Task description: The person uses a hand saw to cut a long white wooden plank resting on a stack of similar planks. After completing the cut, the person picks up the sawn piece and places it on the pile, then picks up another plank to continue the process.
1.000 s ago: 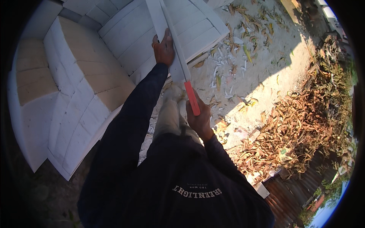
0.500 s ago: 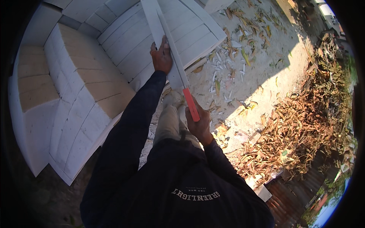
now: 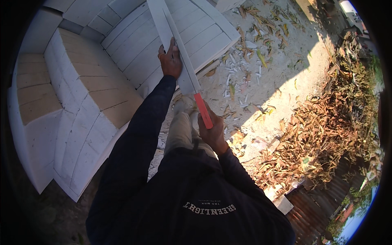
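My right hand (image 3: 213, 132) grips the red handle (image 3: 203, 110) of a long tool with a thin, straight metal blade, which runs up along a pale white strip (image 3: 157, 14). My left hand (image 3: 170, 61) is closed on that strip beside the blade, fingers toward its far end. Behind both lies a white slab (image 3: 208, 43) scored into parallel pieces. My trousered legs (image 3: 179, 130) show below the tool.
White blocks with tan tops (image 3: 102, 90) fill the left, more white pieces (image 3: 81, 12) behind. Pale ground (image 3: 265, 77) with scattered leaves and white scraps runs to the right, beside a heap of dry leaves (image 3: 314, 134) and rusty corrugated metal (image 3: 310, 200).
My left hand and the strip have shifted a little left and toward me. The red handle dipped toward me, then rose slightly and moved left, still in my right hand.
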The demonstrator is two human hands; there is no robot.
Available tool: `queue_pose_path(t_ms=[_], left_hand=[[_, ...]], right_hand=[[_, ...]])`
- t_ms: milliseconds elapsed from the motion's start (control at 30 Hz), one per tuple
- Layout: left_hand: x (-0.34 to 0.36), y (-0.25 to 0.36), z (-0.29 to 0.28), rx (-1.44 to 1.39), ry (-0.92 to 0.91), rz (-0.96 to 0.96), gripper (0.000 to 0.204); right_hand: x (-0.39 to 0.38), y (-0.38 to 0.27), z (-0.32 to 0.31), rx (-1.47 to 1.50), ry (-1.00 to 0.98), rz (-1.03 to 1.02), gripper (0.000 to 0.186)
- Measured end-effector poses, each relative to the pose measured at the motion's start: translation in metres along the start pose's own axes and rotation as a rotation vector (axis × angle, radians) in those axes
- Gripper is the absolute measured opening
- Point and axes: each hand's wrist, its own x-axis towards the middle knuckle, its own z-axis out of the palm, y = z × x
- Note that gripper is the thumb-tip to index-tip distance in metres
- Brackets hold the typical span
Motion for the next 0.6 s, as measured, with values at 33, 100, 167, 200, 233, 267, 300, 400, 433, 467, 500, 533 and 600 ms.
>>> queue_pose_path(t_ms=[33, 100, 167, 200, 233, 267, 300, 400, 433, 467, 500, 533, 600], left_hand=[[0.0007, -0.0023, -0.0002, -0.005, 0.005, 0.017, 0.055], [0.0007, -0.006, 0.0003, -0.011, 0.008, 0.032, 0.055], [0.0002, -0.0046, 0.0002, -0.014, -0.004, 0.028, 0.055], [0.0003, -0.0037, 0.0007, -0.002, 0.001, 0.014, 0.055], [-0.0005, -0.0016, 0.0014, 0.01, 0.005, -0.002, 0.055], [-0.0018, 0.0007, 0.0016, 0.022, 0.007, -0.017, 0.055], [-0.0028, 0.0011, 0.0011, 0.025, 0.0, -0.008, 0.055], [-0.001, -0.0035, 0.0014, 0.02, -0.012, 0.012, 0.054], [-0.0004, -0.0028, 0.0009, 0.006, -0.013, 0.01, 0.054], [0.0, -0.0022, 0.0003, -0.007, -0.014, 0.008, 0.054], [0.0002, -0.0012, 0.0001, -0.003, -0.003, 0.009, 0.053], [-0.0007, -0.0003, 0.0009, 0.002, 0.006, 0.007, 0.053], [-0.0013, -0.0003, 0.001, 0.01, 0.018, 0.019, 0.053]], right_hand=[[-0.0002, 0.001, 0.001, -0.004, 0.001, -0.005, 0.047], [-0.0001, 0.0012, 0.0009, -0.014, -0.015, 0.009, 0.047], [-0.0003, 0.0005, 0.0, -0.027, -0.041, 0.051, 0.047], [0.0004, -0.0002, -0.0001, -0.016, -0.038, 0.054, 0.046], [0.0003, -0.0012, -0.0006, -0.006, -0.034, 0.058, 0.046], [0.0, -0.0012, -0.001, 0.005, -0.03, 0.063, 0.046], [-0.0006, -0.0001, -0.0014, -0.015, -0.032, 0.061, 0.046], [0.0004, 0.0038, -0.0007, -0.034, -0.025, 0.035, 0.045], [0.0001, 0.005, 0.001, -0.017, -0.013, 0.019, 0.044], [-0.0001, 0.0055, 0.0019, 0.0, -0.001, 0.003, 0.044], [-0.0001, 0.0049, 0.0019, -0.004, -0.002, 0.006, 0.044], [-0.0001, 0.0051, 0.0018, -0.007, -0.003, 0.012, 0.044], [0.001, 0.0034, 0.0006, -0.008, -0.025, 0.048, 0.047]])
